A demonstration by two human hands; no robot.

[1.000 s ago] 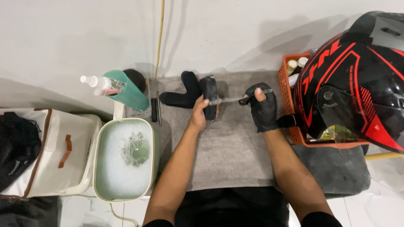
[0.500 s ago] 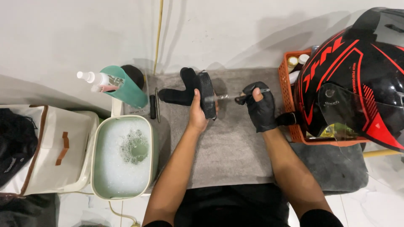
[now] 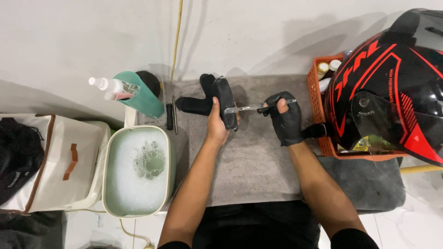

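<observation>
Gripping black pad (image 3: pixel 226 103) upright (left hand (image 3: pixel 216 123)), gloved right hand (image 3: pixel 285 121) clamping sideways-lying metal tool (image 3: pixel 249 108).

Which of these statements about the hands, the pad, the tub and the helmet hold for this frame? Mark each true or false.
1. The left hand is bare and grips a black helmet pad. True.
2. The right hand is bare. False: it wears a black fingerless glove.
3. The right hand holds a thin metal tool whose tip reaches the pad. True.
4. The pale green tub holds dry rags. False: it holds foamy water.
5. The black and red helmet sits at the left edge of the grey mat. False: it sits at the right, over an orange basket.
</observation>
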